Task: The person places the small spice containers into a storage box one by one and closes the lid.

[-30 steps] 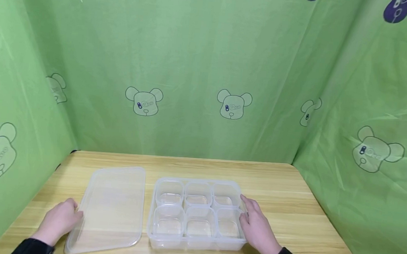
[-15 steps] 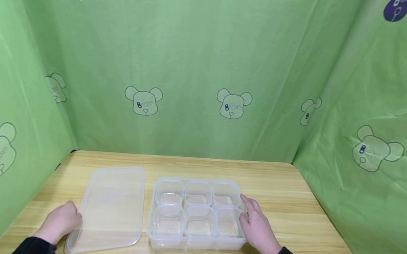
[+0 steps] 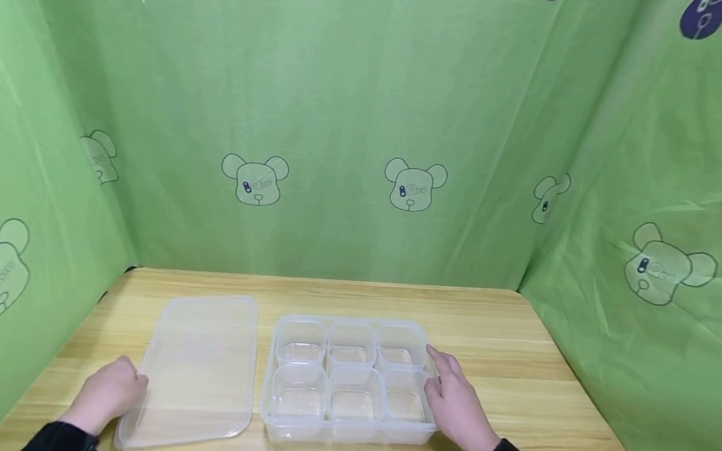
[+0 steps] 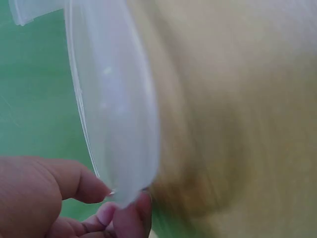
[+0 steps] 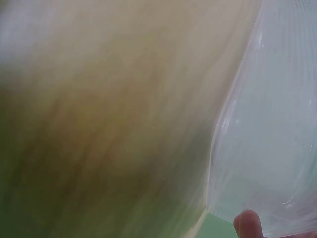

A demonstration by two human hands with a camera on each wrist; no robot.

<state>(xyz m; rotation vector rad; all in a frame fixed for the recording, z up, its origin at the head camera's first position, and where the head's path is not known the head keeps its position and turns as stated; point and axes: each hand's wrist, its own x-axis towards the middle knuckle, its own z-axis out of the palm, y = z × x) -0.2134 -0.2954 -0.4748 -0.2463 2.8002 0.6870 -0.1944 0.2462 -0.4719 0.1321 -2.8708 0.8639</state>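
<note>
My left hand [image 3: 106, 393] pinches the edge of a translucent plastic lid [image 3: 199, 376] near its front left corner. In the left wrist view, thumb and fingers meet on the corner of the lid [image 4: 114, 114]. To the right stands a clear plastic storage box [image 3: 346, 432] with several small open bins [image 3: 352, 400] in two rows, each one empty. My right hand [image 3: 461, 410] rests against the box's right side, its index finger extended along the rim. The right wrist view shows one fingertip [image 5: 248, 225] by the box wall [image 5: 267, 124]; the other fingers are mostly hidden.
The wooden table [image 3: 515, 382] carries the lid on the left and the box at the centre. Green curtains [image 3: 344, 124] with bear-head prints enclose the table's back and sides. A narrow strip of tabletop lies between lid and box.
The left hand's fingers have curled in more closely at the lid's edge. The lid, the box and the right hand look unmoved.
</note>
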